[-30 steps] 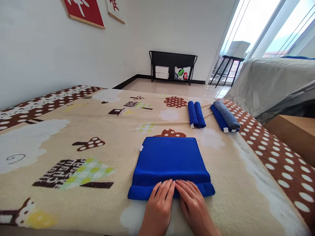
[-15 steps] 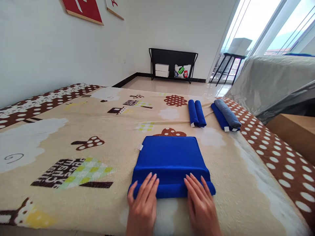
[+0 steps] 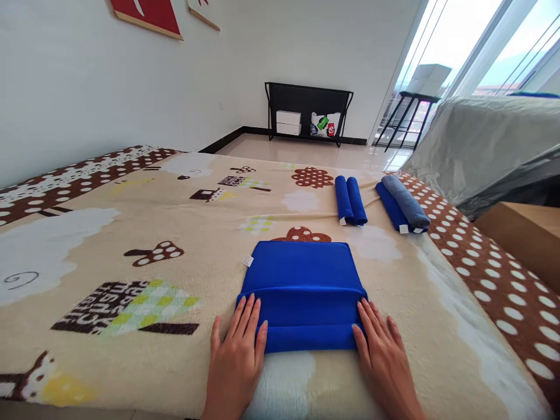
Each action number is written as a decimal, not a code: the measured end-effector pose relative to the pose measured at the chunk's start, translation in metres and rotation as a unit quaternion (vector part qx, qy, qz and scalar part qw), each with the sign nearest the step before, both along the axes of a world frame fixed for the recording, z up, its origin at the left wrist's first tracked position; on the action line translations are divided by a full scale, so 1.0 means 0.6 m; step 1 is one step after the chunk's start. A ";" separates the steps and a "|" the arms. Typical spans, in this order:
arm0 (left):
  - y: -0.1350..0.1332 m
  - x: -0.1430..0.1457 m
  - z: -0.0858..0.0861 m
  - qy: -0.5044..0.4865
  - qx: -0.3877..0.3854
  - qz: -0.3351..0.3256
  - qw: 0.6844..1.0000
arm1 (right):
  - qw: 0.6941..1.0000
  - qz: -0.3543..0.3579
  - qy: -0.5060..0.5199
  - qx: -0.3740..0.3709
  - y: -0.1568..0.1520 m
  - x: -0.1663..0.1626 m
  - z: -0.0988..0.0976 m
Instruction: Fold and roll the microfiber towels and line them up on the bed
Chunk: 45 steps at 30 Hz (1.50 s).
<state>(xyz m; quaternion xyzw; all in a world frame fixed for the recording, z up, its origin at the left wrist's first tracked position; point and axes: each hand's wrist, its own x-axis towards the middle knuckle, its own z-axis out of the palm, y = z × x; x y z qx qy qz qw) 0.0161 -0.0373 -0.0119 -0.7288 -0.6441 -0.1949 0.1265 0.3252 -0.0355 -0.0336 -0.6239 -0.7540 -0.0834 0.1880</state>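
A blue towel [image 3: 306, 268] lies on the patterned blanket in front of me, its near part folded over into a flat band with a ridge across it. A small white tag [image 3: 247, 261] sticks out at its left edge. My left hand [image 3: 238, 350] rests flat on the towel's near left corner, fingers stretched out. On the near right corner lies my right hand [image 3: 380, 344], fingers extended along that edge. Both hands press from above without gripping.
Two rolled blue towels [image 3: 350, 200] lie farther back on the blanket [image 3: 175, 303]. Right of them are a grey-blue roll [image 3: 405, 201] and a blue one [image 3: 391, 203]. A cardboard box [image 3: 520, 233] stands beyond the right edge; a black rack [image 3: 308, 96] stands by the far wall.
My hands have moved apart, the left one leftward and the right one rightward, to the towel's side edges. The near fold looks flatter.
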 end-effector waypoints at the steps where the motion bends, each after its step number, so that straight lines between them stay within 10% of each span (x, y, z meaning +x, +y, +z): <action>1: -0.001 0.001 0.000 -0.005 0.015 0.003 1.000 | 1.000 -0.004 -0.001 0.007 -0.001 0.000 0.001; 10: 0.015 0.111 0.031 0.010 0.026 -0.184 0.983 | 0.990 0.135 0.035 0.021 0.013 -0.121 0.048; 26: 0.009 -0.049 -0.013 -0.024 -0.006 0.017 1.000 | 0.999 -0.001 0.015 -0.043 0.016 0.010 0.005; 36: 0.001 0.000 0.022 0.007 0.054 0.010 0.998 | 0.999 -0.024 0.021 0.015 0.021 -0.044 0.033; 41: 0.026 0.081 0.046 0.041 -0.027 -0.186 0.981 | 0.989 0.137 0.038 -0.030 0.028 -0.142 0.060; 45: 0.038 0.074 0.035 0.042 -0.064 -0.153 0.985 | 0.991 0.111 0.044 -0.060 0.039 -0.142 0.058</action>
